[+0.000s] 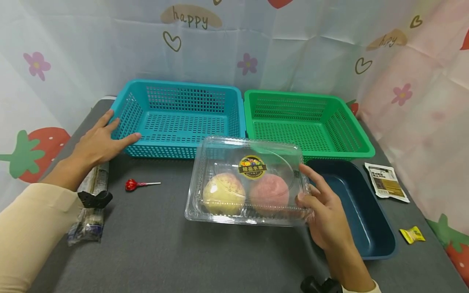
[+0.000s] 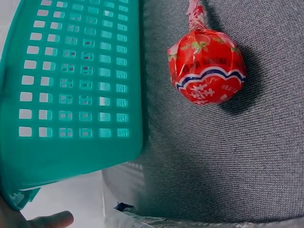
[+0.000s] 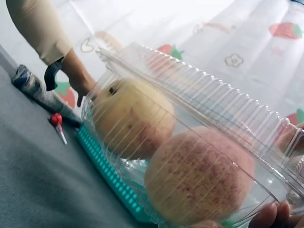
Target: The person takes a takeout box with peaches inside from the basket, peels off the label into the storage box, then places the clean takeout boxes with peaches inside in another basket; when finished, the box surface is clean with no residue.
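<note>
My right hand [image 1: 327, 213] grips the right side of a clear plastic clamshell box [image 1: 227, 156], thumb on its lid. Inside sit two peaches, a yellowish one [image 1: 223, 194] and a pink one [image 1: 270, 195]; a round fruit label [image 1: 252, 167] is on the lid. The box is held up and tilted in front of the baskets. My left hand [image 1: 99, 140] rests with spread fingers at the left front corner of the blue basket [image 1: 165, 151]. Near that hand lies a red lollipop [image 1: 131, 184], seen close in the left wrist view.
A green basket [image 1: 351, 154] stands beside the blue one. At right are a dark blue tray [image 1: 381, 228], a white and brown packet [image 1: 386, 182] and a yellow wrapped candy [image 1: 412, 235]. Under my left forearm lies a long clear-wrapped package [image 1: 91, 221]. A printed curtain [image 1: 311, 53] hangs behind.
</note>
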`<action>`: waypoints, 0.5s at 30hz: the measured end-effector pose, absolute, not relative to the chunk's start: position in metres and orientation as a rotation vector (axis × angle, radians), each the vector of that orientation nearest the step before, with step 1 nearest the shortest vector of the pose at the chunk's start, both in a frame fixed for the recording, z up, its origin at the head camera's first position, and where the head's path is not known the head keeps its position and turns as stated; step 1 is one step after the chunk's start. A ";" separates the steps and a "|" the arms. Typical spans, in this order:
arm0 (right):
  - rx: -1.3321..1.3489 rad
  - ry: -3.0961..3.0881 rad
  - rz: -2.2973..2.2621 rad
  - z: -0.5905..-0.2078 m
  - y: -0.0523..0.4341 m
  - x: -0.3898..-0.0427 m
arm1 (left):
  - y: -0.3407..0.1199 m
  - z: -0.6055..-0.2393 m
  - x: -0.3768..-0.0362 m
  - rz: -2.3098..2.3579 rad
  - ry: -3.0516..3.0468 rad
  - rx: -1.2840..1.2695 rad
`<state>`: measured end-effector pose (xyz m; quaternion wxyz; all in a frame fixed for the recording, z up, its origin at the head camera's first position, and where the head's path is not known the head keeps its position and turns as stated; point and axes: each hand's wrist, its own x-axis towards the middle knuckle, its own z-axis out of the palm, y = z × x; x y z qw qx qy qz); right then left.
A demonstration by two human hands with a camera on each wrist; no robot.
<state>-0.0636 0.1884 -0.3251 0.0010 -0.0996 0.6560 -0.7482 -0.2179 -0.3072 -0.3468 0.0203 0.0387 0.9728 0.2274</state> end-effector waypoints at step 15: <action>-0.159 2.098 -2.286 -0.355 0.190 -0.060 | -0.308 -0.347 -0.218 0.715 3.027 0.133</action>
